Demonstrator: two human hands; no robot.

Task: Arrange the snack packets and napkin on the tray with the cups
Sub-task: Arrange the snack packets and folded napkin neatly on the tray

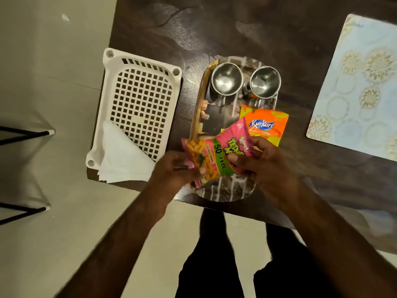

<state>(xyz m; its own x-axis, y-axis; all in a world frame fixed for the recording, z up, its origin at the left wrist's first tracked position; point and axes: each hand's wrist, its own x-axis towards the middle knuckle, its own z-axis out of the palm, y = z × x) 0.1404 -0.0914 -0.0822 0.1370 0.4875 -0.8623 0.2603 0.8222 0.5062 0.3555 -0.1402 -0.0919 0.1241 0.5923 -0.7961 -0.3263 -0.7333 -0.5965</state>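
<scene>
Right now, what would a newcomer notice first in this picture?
The bright pink snack packet, held by left hand and right hand over the oval mirrored tray. Behind it lie an orange snack packet and two shiny steel cups.

dark table, tray, basket (white), placemat

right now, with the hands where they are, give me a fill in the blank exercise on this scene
1. Both hands, left and right, hold the ____ snack packet.
2. The orange snack packet lies on the tray near the ____ steel cups.
3. The white napkin lies on the ____, not on the tray.

Missing words: pink; two; white basket
</scene>
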